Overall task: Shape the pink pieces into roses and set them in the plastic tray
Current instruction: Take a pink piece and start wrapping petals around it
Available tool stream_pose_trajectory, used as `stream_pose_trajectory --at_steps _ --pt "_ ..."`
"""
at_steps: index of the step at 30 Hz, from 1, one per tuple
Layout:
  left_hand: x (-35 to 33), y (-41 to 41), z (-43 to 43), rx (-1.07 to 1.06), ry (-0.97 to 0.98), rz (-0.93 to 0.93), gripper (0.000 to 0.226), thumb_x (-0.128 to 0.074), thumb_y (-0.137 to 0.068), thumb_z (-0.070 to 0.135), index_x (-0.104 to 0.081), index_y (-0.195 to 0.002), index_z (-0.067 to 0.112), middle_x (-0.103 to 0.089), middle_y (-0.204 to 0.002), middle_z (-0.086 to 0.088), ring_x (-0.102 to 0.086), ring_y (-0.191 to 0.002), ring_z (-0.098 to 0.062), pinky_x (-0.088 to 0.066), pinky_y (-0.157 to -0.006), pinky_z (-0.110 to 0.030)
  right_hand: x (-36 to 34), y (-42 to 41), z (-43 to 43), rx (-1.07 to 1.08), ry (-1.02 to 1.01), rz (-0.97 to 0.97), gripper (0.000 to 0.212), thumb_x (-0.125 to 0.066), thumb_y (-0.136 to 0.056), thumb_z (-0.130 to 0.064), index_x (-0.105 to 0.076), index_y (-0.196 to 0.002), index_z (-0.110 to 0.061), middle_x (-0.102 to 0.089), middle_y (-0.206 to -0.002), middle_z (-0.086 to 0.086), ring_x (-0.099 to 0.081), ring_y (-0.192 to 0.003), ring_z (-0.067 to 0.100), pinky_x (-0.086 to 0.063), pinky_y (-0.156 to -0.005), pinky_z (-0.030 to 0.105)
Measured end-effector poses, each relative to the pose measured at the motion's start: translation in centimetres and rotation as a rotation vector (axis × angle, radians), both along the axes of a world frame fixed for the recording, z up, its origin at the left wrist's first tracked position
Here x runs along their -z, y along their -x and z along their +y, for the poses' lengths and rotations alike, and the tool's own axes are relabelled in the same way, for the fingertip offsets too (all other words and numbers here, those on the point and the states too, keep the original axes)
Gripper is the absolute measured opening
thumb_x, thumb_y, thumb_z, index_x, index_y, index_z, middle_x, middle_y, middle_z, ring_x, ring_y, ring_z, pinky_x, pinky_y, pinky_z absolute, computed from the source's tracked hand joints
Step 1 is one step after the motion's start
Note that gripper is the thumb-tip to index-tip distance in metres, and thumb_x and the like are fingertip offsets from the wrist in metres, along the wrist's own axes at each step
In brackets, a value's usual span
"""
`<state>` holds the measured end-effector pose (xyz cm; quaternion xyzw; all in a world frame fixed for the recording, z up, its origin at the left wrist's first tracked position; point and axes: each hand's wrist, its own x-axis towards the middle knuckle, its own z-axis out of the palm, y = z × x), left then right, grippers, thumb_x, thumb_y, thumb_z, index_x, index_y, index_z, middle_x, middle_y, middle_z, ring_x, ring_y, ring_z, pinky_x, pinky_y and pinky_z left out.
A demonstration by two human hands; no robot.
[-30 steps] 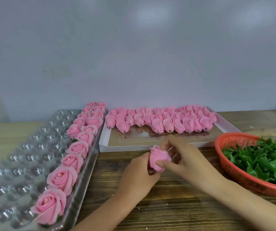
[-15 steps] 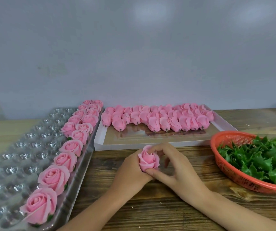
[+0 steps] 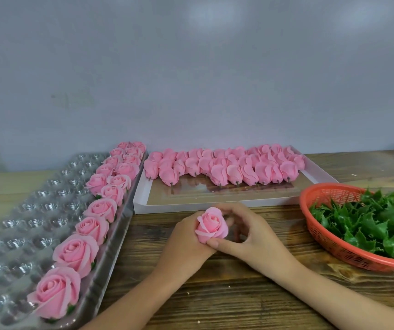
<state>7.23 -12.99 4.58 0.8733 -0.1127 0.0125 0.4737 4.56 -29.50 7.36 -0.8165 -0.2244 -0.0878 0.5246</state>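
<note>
A pink rose [image 3: 211,225] sits upright between both hands above the wooden table. My left hand [image 3: 186,241] grips it from the left and below. My right hand [image 3: 250,232] curls round it, thumb under its base and fingers behind. The clear plastic tray [image 3: 19,217] lies at the left, with several finished roses [image 3: 76,253] along its right columns. Several unshaped pink pieces [image 3: 224,166] lie in rows at the back of a white flat box [image 3: 141,203].
A red plastic basket [image 3: 334,244] of green leaf pieces [image 3: 367,222] stands at the right, close to my right wrist. A grey wall rises behind the table. Bare wooden tabletop [image 3: 227,294] shows between my forearms.
The pink piece has turned from a sideways bud into an upright open rose. Both hands have closed in around it, and the view has shifted slightly.
</note>
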Motion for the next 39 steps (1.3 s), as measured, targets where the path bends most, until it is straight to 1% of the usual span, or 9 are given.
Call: stream_pose_trajectory --at_steps 4,7,9,12,17,21,26,33,39 --pt "-0.2 -0.2 -0.5 0.055 -0.131 0.014 0.017 -0.056 -0.094 0.017 -0.063 -0.11 0.019 -0.06 -0.117 -0.017 -0.058 -0.102 -0.009 -0.036 -0.083 -0.004 -0.1 0.2 0.1 -0.035 0.059 -0.061 0.04 -0.078 -0.073 -0.048 -0.065 -0.109 -0.035 -0.063 -0.097 -0.019 -0.058 -0.084 0.009 -0.042 -0.07 0.016" --pt "-1.2 0.4 -0.4 0.107 -0.133 -0.105 0.006 -0.064 -0.082 0.04 -0.064 -0.088 0.038 -0.068 -0.093 0.016 -0.06 -0.082 0.003 -0.044 -0.072 -0.007 0.0 0.2 0.1 -0.052 0.056 -0.081 0.032 -0.077 -0.08 -0.039 -0.066 -0.108 -0.029 -0.062 -0.099 -0.015 -0.058 -0.087 0.013 -0.046 -0.072 0.025" --pt "-1.9 1.2 -0.2 0.105 -0.038 -0.127 0.019 -0.067 -0.072 0.048 -0.066 -0.087 0.036 -0.069 -0.083 0.017 -0.063 -0.079 0.001 -0.05 -0.068 -0.016 0.0 0.2 0.0 -0.064 0.046 -0.084 0.025 -0.076 -0.085 -0.03 -0.067 -0.108 -0.026 -0.062 -0.099 -0.014 -0.058 -0.089 0.014 -0.048 -0.072 0.028" --pt "-2.5 1.8 -0.2 0.075 0.051 -0.123 0.023 -0.079 -0.07 0.035 -0.068 -0.088 0.027 -0.069 -0.08 0.01 -0.063 -0.078 -0.004 -0.053 -0.07 -0.025 -0.1 0.2 -0.1 -0.09 0.048 -0.097 0.023 -0.074 -0.088 -0.023 -0.068 -0.11 -0.026 -0.063 -0.1 -0.013 -0.058 -0.091 0.016 -0.049 -0.073 0.026" --pt "-2.6 1.9 -0.2 0.042 0.1 -0.118 0.033 -0.084 -0.067 0.027 -0.059 -0.088 0.03 -0.064 -0.083 0.017 -0.06 -0.078 0.0 -0.045 -0.061 -0.011 0.0 0.0 -0.2 -0.127 0.004 -0.061 0.03 -0.075 -0.086 -0.013 -0.07 -0.112 -0.026 -0.066 -0.101 -0.01 -0.06 -0.089 0.015 -0.048 -0.076 0.027" --pt "-2.4 1.8 -0.1 0.051 0.059 -0.106 0.021 -0.079 -0.071 0.029 -0.064 -0.086 0.028 -0.066 -0.079 0.014 -0.061 -0.075 -0.002 -0.046 -0.062 -0.015 0.1 0.0 -0.2 -0.143 -0.042 -0.045 0.031 -0.075 -0.086 -0.009 -0.07 -0.112 -0.023 -0.067 -0.102 -0.008 -0.062 -0.082 0.016 -0.051 -0.074 0.03" --pt "-2.6 1.7 -0.3 0.089 -0.074 -0.131 0.009 -0.071 -0.081 0.034 -0.064 -0.08 0.039 -0.066 -0.075 0.018 -0.061 -0.074 0.001 -0.046 -0.064 -0.013 0.0 0.1 0.0 -0.146 -0.091 -0.043 0.029 -0.079 -0.083 -0.024 -0.068 -0.11 -0.026 -0.066 -0.103 -0.004 -0.063 -0.082 0.02 -0.054 -0.074 0.042" --pt "-2.6 2.0 -0.4 0.097 -0.279 -0.148 0.008 -0.065 -0.086 0.038 -0.058 -0.089 0.037 -0.051 -0.071 0.025 -0.053 -0.071 0.005 -0.037 -0.065 -0.006 -0.3 0.3 0.1 -0.115 0.027 -0.129 0.018 -0.072 -0.086 -0.033 -0.066 -0.102 -0.028 -0.062 -0.099 -0.01 -0.058 -0.087 0.015 -0.049 -0.071 0.03" --pt "-3.1 2.6 -0.4 0.087 -0.092 -0.09 0.018 -0.072 -0.078 0.038 -0.069 -0.093 0.03 -0.07 -0.08 0.013 -0.065 -0.075 0.0 -0.056 -0.071 -0.028 -0.6 0.6 0.0 -0.137 0.033 -0.133 0.011 -0.066 -0.093 -0.015 -0.065 -0.099 -0.025 -0.059 -0.097 -0.011 -0.057 -0.091 0.016 -0.047 -0.074 0.027"
